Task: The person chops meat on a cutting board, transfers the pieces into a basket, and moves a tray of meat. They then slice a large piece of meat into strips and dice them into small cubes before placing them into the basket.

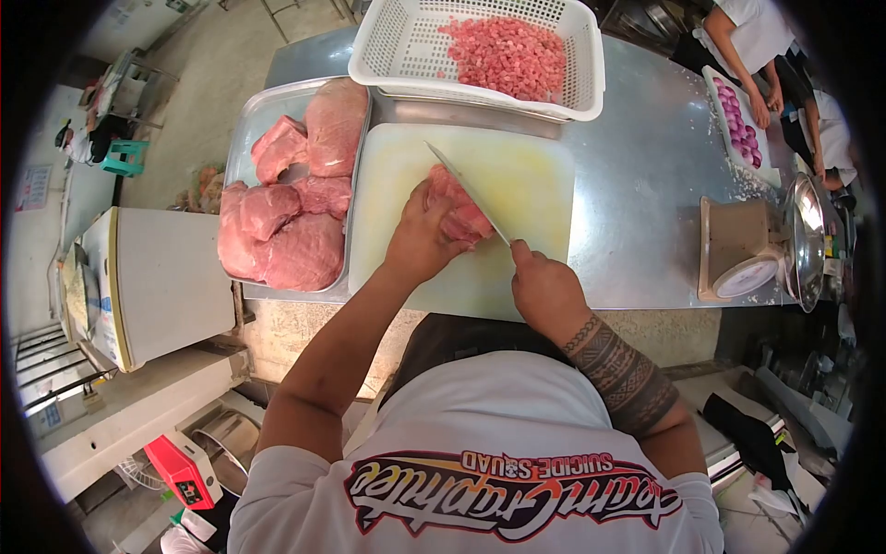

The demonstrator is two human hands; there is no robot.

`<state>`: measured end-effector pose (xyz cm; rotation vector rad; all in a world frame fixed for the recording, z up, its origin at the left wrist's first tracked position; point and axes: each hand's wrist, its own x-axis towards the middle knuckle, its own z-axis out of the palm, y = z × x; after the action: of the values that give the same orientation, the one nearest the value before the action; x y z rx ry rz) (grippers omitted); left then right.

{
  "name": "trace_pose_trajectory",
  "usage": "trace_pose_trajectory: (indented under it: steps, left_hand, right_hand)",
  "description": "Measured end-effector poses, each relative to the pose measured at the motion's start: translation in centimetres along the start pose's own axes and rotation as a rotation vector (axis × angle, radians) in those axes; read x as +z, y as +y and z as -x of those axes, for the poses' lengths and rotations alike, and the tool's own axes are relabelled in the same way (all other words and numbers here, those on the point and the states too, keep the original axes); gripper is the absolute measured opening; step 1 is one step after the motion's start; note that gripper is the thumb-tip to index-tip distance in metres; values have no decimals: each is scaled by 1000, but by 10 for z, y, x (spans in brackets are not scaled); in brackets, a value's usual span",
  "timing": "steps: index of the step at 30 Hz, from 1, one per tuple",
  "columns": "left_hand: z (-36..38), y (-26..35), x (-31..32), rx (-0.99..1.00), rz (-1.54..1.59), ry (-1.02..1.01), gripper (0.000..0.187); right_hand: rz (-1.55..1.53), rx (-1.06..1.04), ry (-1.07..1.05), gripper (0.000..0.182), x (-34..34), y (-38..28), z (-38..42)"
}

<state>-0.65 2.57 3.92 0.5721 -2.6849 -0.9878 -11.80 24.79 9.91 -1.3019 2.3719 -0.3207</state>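
Observation:
On the white cutting board (526, 185) lies a piece of raw meat (468, 218). My left hand (422, 238) presses on its left side, fingers curled against it. My right hand (547, 291) is wrapped round the handle of a knife (472, 197), whose blade slants up and left along the right edge of the meat. A metal tray (236, 152) with several large chunks of raw meat (305, 249) stands left of the board. Beyond the board, a white perforated basket (397, 69) holds small diced meat (508, 57).
A weighing scale (738, 249) with a metal pan (806, 242) stands on the steel table (632, 175) at the right. Past it, people's hands (760, 106) are near a tray of purple onions (736, 122). A white freezer (171, 277) is at the left.

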Motion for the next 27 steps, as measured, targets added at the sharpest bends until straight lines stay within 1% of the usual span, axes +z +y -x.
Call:
trace_pose_trajectory:
  steps: [1, 4, 5, 7, 11, 19, 20, 22, 25, 26, 27]
  left_hand:
    - [0, 0, -1, -27, 5, -11, 81]
    - [1, -2, 0, 95, -11, 62, 82]
    - [-2, -4, 0, 123, -58, 59, 82]
    - [-7, -8, 1, 180, -151, 48, 82]
    - [-11, -8, 5, 145, -192, 61, 80]
    - [-14, 2, -9, 82, -154, 4, 76]
    - [-14, -1, -9, 104, -172, -23, 76]
    - [-13, -7, -12, 145, -210, -78, 75]
    - [-12, -5, -20, 49, -59, -91, 69]
    - [-13, -6, -19, 58, -58, -26, 65]
    - [-15, -7, -19, 67, -58, 39, 61]
  right_hand:
    - [9, 8, -1, 23, -1, 1, -3]
    - [-36, 66, 32, 22, -9, 7, -12]
    - [-62, 92, 50, 22, -12, 11, -15]
    - [-73, 79, 17, 22, -15, 22, -25]
    - [-115, 25, 1, 22, -7, 24, -31]
    - [-30, 34, -87, 22, 8, -10, -22]
    - [-25, 45, -88, 22, 9, -11, -22]
    - [-62, 62, -33, 22, 6, -3, -27]
    - [-95, 37, 42, 22, -2, 11, -25]
    - [-102, 23, 68, 22, -5, 14, -23]
    - [-123, 29, 51, 22, -6, 16, -20]
